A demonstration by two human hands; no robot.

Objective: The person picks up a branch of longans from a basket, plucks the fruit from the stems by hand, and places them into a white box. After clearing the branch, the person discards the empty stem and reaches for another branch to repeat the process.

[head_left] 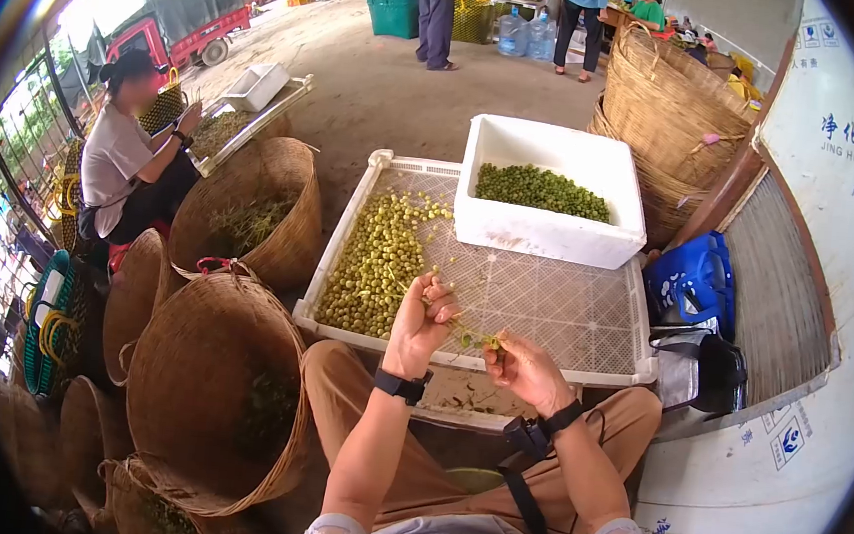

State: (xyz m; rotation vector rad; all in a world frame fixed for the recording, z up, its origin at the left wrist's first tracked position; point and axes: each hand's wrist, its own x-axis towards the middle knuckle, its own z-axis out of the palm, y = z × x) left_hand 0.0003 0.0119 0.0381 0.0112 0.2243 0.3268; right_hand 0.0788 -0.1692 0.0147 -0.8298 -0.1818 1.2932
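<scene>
My left hand (420, 325) is raised over the front of a white mesh tray (544, 306), its fingers curled around a thin green sprig (464, 332). To its right, my right hand (527, 371) pinches the other end of the sprig, where small yellow-green bits show. Pale green round fruits (372, 263) lie heaped along the tray's left side, and a few are scattered toward its middle. A white foam box (550, 235) rests on the tray's back right, with smaller, darker green fruits (543, 190) inside.
Large woven baskets (207, 390) crowd my left, some holding stems. Another person (136, 144) sits at the far left beside a second tray (258, 123). Stacked tall baskets (675, 106) stand at back right. A blue bag (695, 278) lies by the white panel (849, 130).
</scene>
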